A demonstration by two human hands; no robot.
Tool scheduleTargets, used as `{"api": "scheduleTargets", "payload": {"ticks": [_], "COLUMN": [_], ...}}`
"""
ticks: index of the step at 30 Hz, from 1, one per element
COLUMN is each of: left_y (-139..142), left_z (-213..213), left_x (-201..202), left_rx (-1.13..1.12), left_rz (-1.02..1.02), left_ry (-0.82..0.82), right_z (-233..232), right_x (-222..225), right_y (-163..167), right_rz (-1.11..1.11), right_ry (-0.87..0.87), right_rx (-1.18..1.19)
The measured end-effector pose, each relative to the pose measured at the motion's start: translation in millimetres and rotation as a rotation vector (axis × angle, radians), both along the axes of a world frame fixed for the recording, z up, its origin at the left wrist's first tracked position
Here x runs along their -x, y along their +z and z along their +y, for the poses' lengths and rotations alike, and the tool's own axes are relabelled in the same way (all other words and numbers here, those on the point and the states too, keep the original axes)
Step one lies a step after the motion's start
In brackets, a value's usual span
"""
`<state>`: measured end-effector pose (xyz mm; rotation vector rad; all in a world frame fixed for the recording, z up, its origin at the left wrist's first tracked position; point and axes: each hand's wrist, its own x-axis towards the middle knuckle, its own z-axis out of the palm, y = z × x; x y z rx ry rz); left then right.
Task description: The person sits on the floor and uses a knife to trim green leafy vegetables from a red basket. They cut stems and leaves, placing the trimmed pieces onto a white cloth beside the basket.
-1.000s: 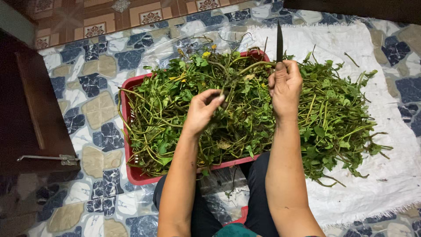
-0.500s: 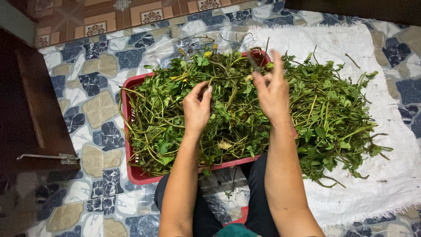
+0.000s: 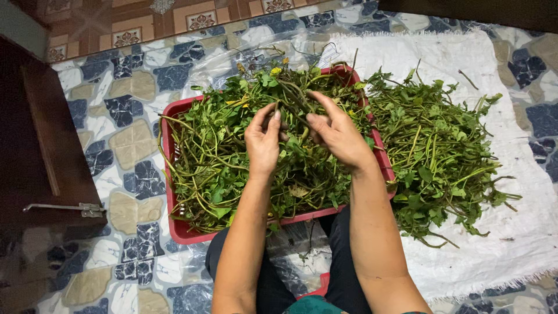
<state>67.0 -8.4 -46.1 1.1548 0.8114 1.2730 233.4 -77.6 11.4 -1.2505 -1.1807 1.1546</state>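
Note:
A red plastic tray (image 3: 185,234) sits on the floor in front of me, heaped with leafy green vegetable stems (image 3: 212,160). My left hand (image 3: 263,142) and my right hand (image 3: 338,135) are close together over the middle of the tray. Both pinch the same bunch of long green stems (image 3: 293,96) that rises between the fingertips. A second loose pile of the same greens (image 3: 436,151) lies to the right of the tray on a white woven cloth (image 3: 494,244). No knife shows in either hand.
The floor is patterned blue, beige and white tile (image 3: 128,139). A clear plastic sheet (image 3: 224,58) lies under the tray's far side. Dark wooden furniture (image 3: 35,151) with a metal latch (image 3: 64,207) stands at the left. My knees sit just below the tray.
A knife held upright in my right hand a second ago is no longer visible. Both hands have drawn together over the tray's middle and closed on a bunch of stems.

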Motion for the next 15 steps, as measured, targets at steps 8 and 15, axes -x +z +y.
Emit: {"api": "scheduleTargets", "payload": {"ticks": [8,15], "left_y": [-7,6], "left_z": [-1,-9], "left_x": [-1,-2], "left_rx": [0.019,0.039], "left_rz": [-0.17,0.152], "left_ry": [-0.175,-0.132], "right_z": [3,1], "right_x": [13,-3], "right_y": [-5,-11], "right_rz": [0.287,-0.374], "right_ry": [0.182,-0.239], "right_rx": [0.057,-0.095]}}
